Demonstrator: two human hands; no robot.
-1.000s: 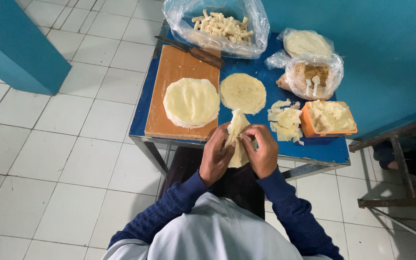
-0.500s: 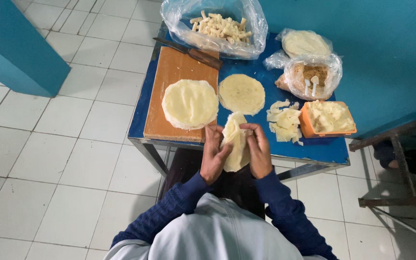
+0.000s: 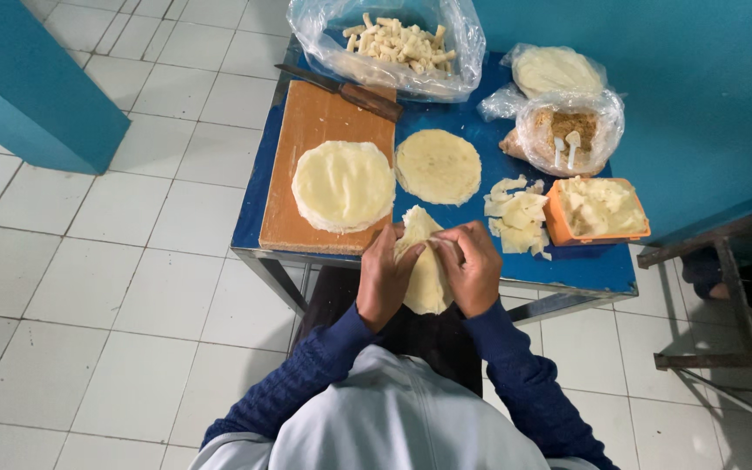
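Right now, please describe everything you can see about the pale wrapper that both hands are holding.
The wrapper is a thin, pale yellow sheet, like soft dough. It is folded lengthwise into a long shape with a pointed top end toward the blue table. It is held in the air at the table's near edge, over the person's lap. The left hand holds its left side and the right hand its right side, fingertips pinching the upper fold. Any filling is hidden.

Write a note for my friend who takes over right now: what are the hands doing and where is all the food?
Left hand and right hand: both grip one folded wrapper, held over the table's near edge.
Stack of wrappers on the wooden board; single wrapper on the blue table.
Done: finished rolls in the bag.
Left: this wrapper is half folded; the stack is untouched.
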